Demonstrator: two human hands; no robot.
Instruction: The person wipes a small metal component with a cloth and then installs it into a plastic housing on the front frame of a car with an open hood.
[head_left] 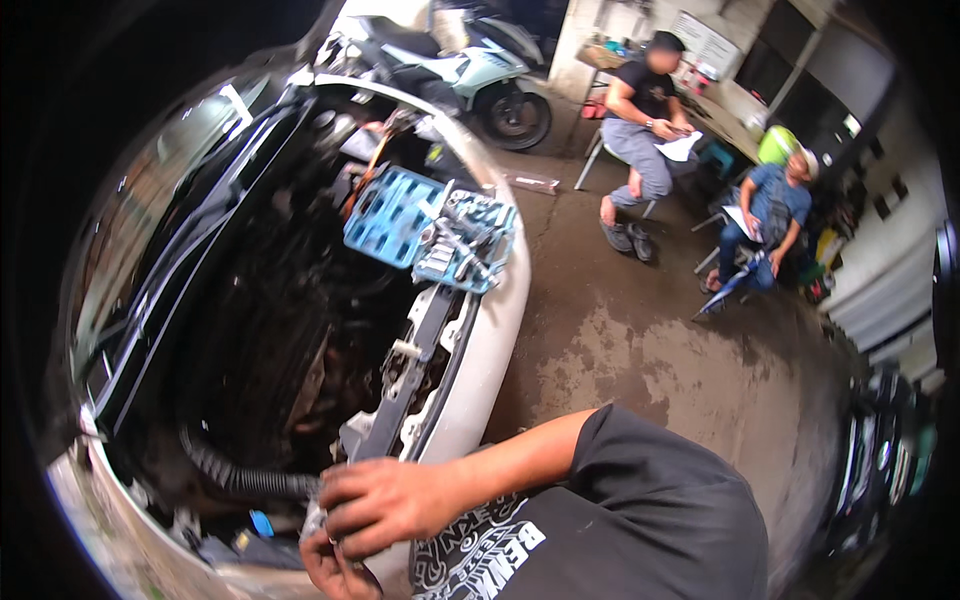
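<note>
Engine bay (250,300) exposed, blue socket set (395,215) open on its front edge. Corrugated hose (262,482) reaches near front corner; right hand (390,505) beside its end, fingers curled. Left hand (338,572) partly hidden; can't tell either's grip. Probably mid-job; hose connection unconfirmed.

The tool case (395,222) at eleven o'clock is smooth plastic. The ribbed hose (258,482) at eight looks matt.

Auto repair wkshop: open engine bay (265,330) beside R hand (398,503), tool case (393,218) farther fwd, motorbike (450,68) well beyond, stained flr (600,350) to right.
</note>
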